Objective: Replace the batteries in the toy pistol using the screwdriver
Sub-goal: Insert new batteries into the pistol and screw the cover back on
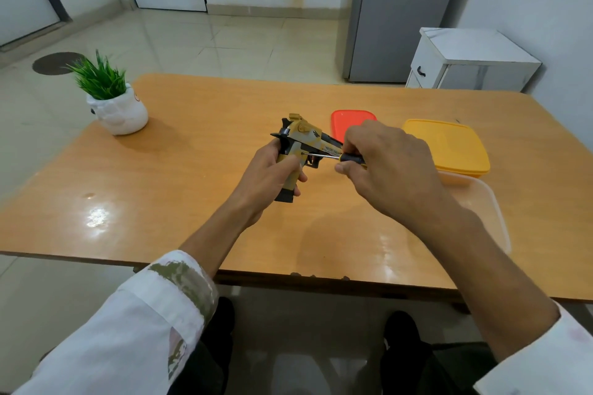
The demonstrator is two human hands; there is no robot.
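Head view looks down on a wooden desk (192, 170), where the toy pistol (301, 144) stands upright near the middle in the left hand (272, 176). That hand's fingers are wrapped round the grip. I cannot tell whether the butt rests on the desk or hangs just above it. The right hand (385, 163) pinches the dark handle of the screwdriver (333, 156) between fingertips and thumb. The shaft lies nearly level, with its tip set against the side of the pistol just above the grip, presumably at the screw of the battery cover. The screw itself is too small to make out, and no batteries are in sight.

The main hazard is probably the tip riding out of the screw head. The shaft meets the pistol from the side, so a slight tilt or too little inward pressure could let it skate across the plastic or chew the slot. The pistol has only one hand to steady it, so a hard twist might turn it in the grip. A freed screw could drop and roll off the desk. Behind the hands lie a red lid (346, 122) and a yellow lid (449, 147), with a clear tub (481, 208) to the right that could take the screw.
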